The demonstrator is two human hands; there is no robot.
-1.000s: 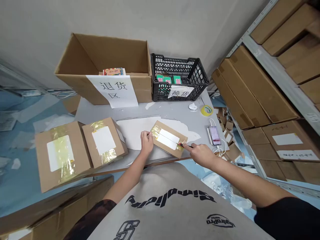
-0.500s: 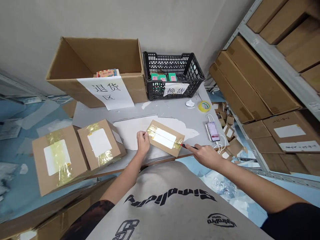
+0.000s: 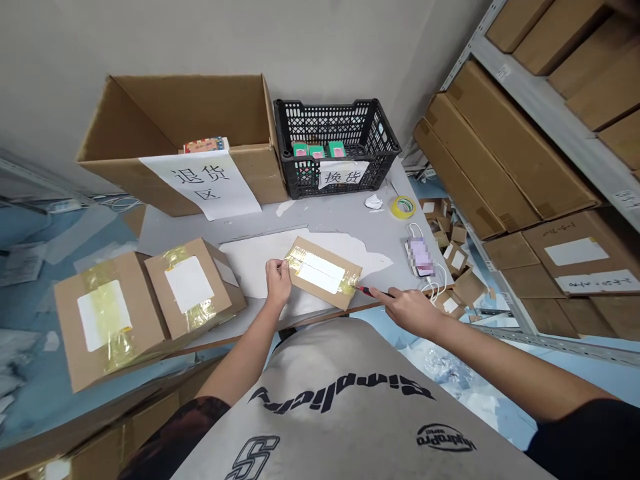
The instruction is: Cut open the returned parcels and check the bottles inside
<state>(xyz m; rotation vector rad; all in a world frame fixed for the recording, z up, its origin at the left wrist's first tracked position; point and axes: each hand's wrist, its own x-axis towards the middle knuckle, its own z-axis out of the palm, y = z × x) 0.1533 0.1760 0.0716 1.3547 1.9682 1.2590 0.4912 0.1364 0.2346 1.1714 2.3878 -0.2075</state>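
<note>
A small cardboard box [image 3: 327,298] with a white label and yellow tape lies on the table, tilted towards me. My left hand [image 3: 279,279] is closed on its left end, fingers at the taped edge. In my right hand [image 3: 411,309] is a red and black utility knife [image 3: 373,292], held by the handle. Its tip points left and meets the tape at the box's right end; whether the blade is in the tape is too small to tell. Under the box lies a torn white sheet [image 3: 245,257].
Two taped cartons [image 3: 185,287] stand at the left. Behind are a large open carton [image 3: 175,183] and a black crate [image 3: 335,127] with green boxes. A tape roll [image 3: 403,207], crumpled paper [image 3: 373,201] and a cabled phone [image 3: 421,256] lie at the right, near shelves of cartons [image 3: 520,147].
The view has shifted a little, so most things appear slightly further left. The knife has drawn slightly back to the right from the box's taped end. My left hand keeps its hold.
</note>
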